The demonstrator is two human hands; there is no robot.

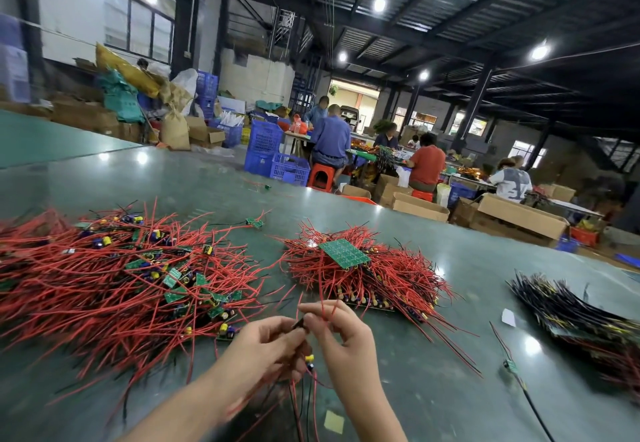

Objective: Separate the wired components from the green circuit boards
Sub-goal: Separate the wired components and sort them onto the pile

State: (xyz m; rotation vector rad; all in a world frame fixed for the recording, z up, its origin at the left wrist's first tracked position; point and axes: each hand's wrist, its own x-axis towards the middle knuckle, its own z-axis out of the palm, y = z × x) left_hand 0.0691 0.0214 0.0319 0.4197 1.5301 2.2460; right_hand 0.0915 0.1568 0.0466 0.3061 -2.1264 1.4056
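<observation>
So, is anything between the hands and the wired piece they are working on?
No. Both the left hand and right hand already pinch the wired piece directly, above the table; nothing visible sits between.

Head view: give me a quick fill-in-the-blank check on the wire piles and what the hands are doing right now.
1. The large green circuit board lies on top of the ____ pile of red wires.
2. The pile at the far right is mostly ____ wires.
3. The right hand pinches a thin ____ wire.
4. The left hand and right hand work ____ the table, not resting on it.

Missing words: middle; black; red; above
</observation>
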